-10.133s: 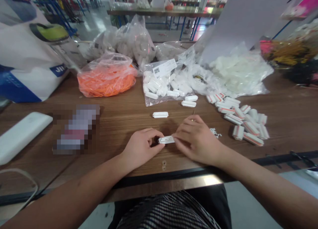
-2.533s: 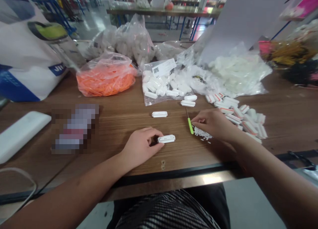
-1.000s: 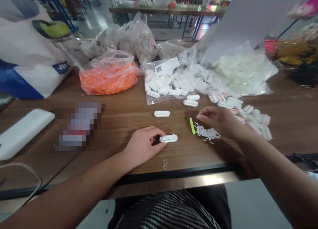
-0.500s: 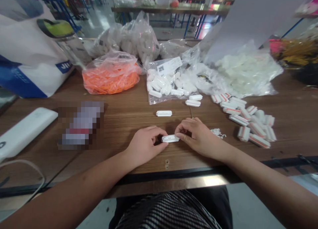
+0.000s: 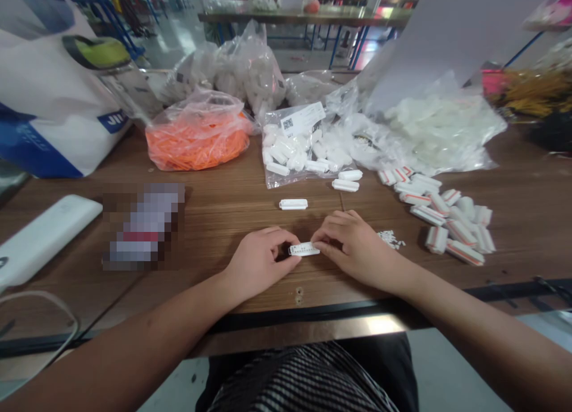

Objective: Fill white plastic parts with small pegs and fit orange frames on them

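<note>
Well, grip: the left hand (image 5: 261, 258) and the right hand (image 5: 353, 248) are closing together on one white plastic strip (image 5: 304, 249), their fingers pinching it from either end.

Strip's place: it is sitting between the hands, near the front edge of the wooden table (image 5: 210, 221). I cannot tell whether it is touching the wood or being held just above it.

Long axis: it is running left to right, roughly along the table edge, with a row of small holes showing on top.

Nearer hand: neither is clearly nearer, with the left hand wrapping one end and the right hand reaching the other.

Second strip: a matching white strip (image 5: 294, 204) is lying just ahead, pointing the same way.

Loose bits: tiny white bits (image 5: 391, 239) are lying just beyond the right hand.

Heap: red-striped white pieces (image 5: 460, 233) are piling up further right.

Clear bag: a labelled clear bag (image 5: 302, 119) is holding white capsule-shaped pieces straight ahead.

Orange bag: a clear bag (image 5: 201, 105) is bulging with orange strands to its left.

Large bag: a bigger clear bag (image 5: 442, 126) is holding pale white pieces at the right.
</note>
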Demonstrator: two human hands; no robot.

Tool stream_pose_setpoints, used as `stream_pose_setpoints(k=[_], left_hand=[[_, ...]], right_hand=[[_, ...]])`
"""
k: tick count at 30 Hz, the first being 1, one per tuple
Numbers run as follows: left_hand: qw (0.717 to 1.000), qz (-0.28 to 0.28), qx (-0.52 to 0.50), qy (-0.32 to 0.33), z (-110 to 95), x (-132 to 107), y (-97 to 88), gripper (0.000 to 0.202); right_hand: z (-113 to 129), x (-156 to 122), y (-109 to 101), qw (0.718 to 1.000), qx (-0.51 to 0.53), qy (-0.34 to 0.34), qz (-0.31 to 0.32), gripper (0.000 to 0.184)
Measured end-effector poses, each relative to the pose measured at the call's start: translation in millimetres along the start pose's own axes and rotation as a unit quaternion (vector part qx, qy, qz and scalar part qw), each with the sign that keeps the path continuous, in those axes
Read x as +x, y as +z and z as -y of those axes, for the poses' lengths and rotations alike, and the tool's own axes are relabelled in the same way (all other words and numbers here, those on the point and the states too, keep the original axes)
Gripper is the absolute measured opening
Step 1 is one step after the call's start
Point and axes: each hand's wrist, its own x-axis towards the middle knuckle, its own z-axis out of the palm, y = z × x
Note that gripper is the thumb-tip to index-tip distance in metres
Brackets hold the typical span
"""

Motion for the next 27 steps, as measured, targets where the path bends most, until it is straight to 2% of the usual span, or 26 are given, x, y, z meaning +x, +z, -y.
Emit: stream_pose_setpoints(k=[4, 10, 19, 24, 27], left_hand=[[1.0, 0.001, 0.001, -0.001, 0.3, 0.0, -0.2, 0.009], [1.0, 0.002, -0.004, -0.007, 0.7, 0.0, -0.9, 0.011], [1.0, 0.001, -0.005, -0.002, 0.6, -0.3, 0.4, 0.01], [1.0, -0.002, -0.005, -0.005, 0.9, -0.3, 0.3, 0.01], [1.0, 0.001, -0.003, -0.005, 0.5, 0.1, 0.0, 0.01]], right_hand=[[-0.1, -2.0, 1.9, 0.997, 0.043, 0.063, -0.024, 0.013], [2.1, -1.1, 5.7, 0.999, -0.004, 0.025, -0.049, 0.015], [0.0, -1.4, 4.5, 0.999, -0.006, 0.011, -0.031, 0.016], [-1.2, -3.1, -2.6, 0.997, 0.049, 0.048, -0.041, 0.017], [-0.8, -4.4, -3.0, 0.996, 0.049, 0.065, -0.025, 0.013]])
